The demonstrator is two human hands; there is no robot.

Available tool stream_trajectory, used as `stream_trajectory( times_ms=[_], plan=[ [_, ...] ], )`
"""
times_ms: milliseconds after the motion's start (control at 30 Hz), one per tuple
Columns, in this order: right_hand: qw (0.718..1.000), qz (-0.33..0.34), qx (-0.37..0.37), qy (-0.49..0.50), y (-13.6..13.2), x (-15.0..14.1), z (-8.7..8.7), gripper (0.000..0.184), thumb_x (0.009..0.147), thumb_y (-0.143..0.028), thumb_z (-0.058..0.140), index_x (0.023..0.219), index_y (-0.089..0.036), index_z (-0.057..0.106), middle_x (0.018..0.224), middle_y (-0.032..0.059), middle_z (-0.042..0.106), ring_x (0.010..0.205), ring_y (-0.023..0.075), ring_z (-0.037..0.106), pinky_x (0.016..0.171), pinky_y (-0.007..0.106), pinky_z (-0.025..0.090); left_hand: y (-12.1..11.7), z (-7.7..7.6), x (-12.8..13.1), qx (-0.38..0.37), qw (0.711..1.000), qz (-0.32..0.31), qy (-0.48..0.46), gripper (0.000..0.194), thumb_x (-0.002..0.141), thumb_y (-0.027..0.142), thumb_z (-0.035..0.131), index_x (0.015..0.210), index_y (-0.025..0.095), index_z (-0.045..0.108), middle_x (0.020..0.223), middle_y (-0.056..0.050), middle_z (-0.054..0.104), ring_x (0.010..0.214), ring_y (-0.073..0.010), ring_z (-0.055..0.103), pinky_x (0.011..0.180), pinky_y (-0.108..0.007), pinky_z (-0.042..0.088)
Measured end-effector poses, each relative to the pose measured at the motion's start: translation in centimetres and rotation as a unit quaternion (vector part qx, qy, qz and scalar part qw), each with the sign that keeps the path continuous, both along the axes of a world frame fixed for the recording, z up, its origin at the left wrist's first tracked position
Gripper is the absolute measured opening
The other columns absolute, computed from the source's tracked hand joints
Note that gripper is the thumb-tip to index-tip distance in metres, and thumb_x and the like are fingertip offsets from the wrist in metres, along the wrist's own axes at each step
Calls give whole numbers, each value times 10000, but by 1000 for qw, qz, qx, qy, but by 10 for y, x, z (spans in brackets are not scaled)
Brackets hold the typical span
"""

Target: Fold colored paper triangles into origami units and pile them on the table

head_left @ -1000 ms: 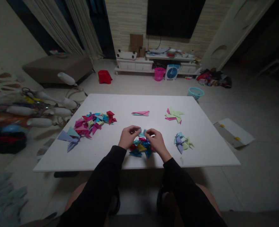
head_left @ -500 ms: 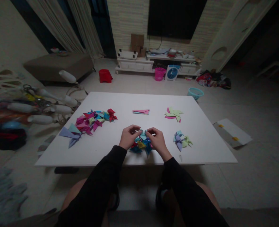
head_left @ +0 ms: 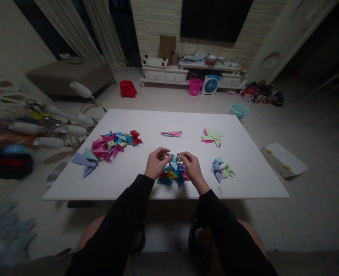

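Observation:
A light blue origami piece (head_left: 174, 161) is held up between my two hands, over the near middle of the white table (head_left: 238, 191). My left hand (head_left: 158, 163) pinches its left side with thumb and finger. On the other side, my right hand (head_left: 191, 165) has its fingertips closed at the right edge. Directly beneath lies a small heap of folded paper pieces (head_left: 172, 175) in blue, yellow, red and pink, partly covered by the hands. The piece's exact shape is too small to tell.
To the left spreads a larger pile of colourful origami (head_left: 102, 150). Pink folded strips (head_left: 172, 134) lie at the middle back. Green and pink folded papers (head_left: 212, 137) and a purple, blue and green cluster (head_left: 221, 170) lie on the right. A lamp (head_left: 71, 130) stands beyond the left edge.
The fingers have parted slightly at the top and moved a little up, showing more of the light blue piece. The view has shifted slightly; the other papers stay where they were.

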State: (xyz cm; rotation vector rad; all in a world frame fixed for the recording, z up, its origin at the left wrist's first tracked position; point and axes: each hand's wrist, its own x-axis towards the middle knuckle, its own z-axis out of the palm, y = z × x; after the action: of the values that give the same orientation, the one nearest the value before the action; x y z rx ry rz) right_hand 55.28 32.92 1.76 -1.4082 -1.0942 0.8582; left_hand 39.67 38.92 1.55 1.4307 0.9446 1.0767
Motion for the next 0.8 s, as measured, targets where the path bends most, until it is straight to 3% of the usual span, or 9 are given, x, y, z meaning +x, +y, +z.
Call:
stream_trajectory(
  times_ms=[133,533,800],
  plan=[
    [1000,9,7,19,-2,-4,-2,282,832,-460,641,823,-188,715,793,37,702,750,181,631,665,289,489,-5,-2,-3,2,1000,-6,-3,326,699,325,804,941,154,670,779,-26,670,716,-143,637,635,-253,504],
    [1000,-22,21,-9,-1,-2,-7,190,772,-358,702,874,-198,710,749,25,693,655,168,622,623,293,496,-4,-1,-3,-26,999,-28,-19,368,690,350,812,956,151,654,748,-19,663,659,-132,623,601,-248,503],
    [1000,7,12,-11,-1,-1,-9,203,752,-328,703,906,-195,695,817,32,694,743,173,629,702,299,510,0,1,-3,-29,999,1,-41,382,674,369,813,935,150,640,732,-18,669,615,-125,613,567,-244,502]
  ],
)
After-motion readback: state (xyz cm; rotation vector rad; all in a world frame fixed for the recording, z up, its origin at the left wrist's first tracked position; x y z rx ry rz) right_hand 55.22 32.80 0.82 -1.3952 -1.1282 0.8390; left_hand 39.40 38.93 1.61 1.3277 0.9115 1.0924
